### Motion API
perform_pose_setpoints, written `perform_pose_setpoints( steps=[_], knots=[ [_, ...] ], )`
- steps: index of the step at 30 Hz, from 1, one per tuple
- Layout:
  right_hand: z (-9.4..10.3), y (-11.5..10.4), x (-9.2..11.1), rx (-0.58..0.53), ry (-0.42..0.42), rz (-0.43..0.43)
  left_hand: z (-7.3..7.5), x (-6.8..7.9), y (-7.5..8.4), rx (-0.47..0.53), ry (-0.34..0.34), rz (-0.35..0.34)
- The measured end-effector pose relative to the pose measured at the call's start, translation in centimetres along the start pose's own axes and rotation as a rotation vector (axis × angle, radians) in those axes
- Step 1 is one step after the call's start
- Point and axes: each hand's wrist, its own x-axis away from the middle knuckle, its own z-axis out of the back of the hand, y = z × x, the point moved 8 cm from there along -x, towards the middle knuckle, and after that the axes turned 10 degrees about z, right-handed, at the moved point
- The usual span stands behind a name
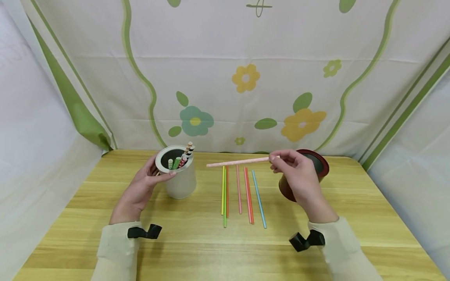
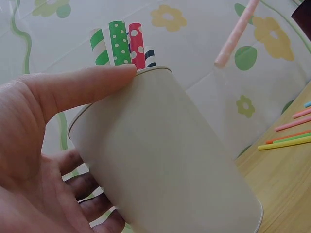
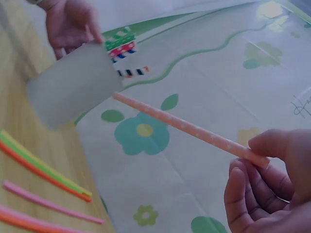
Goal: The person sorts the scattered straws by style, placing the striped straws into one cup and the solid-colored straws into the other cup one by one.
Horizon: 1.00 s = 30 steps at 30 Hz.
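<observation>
My left hand (image 1: 140, 187) holds a white cylindrical cup (image 1: 181, 181) at the left, its thumb along the rim and the other fingers round the far side. Several patterned paper straws (image 2: 119, 43), striped or dotted in green, red and black, stick out of the cup. Between thumb and fingers, my right hand (image 1: 299, 171) pinches one end of a pink paper straw (image 3: 184, 126) with pale dots. That straw is held nearly level above the table, its free end pointing left towards the cup. Behind the right hand stands a dark red cup (image 1: 321, 166), partly hidden by it.
Several thin plain straws lie on the wooden table (image 1: 225, 253) between the cups, among them a yellow straw (image 1: 222, 195), a green straw (image 1: 225, 207) and a blue straw (image 1: 259, 199). A flower-patterned cloth (image 1: 225, 93) hangs along the table's back edge.
</observation>
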Motion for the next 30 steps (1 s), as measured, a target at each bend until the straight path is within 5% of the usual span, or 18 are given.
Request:
perform_pose_setpoints(
  steps=[7,16,30],
  knots=[
    [-0.5,-1.3,-1.8,-0.164,0.037,0.000,-0.1,0.0,0.0,-0.008,-0.001,0.000],
    [-1.5,-2.3,-3.7,-0.200,0.051,0.039,0.1,0.0,0.0,-0.007,0.005,0.001],
    [-3.6,-4.5,-8.5,-0.095,-0.382,-0.039,-0.1,0.2,0.0,0.006,0.003,0.007]
  ],
)
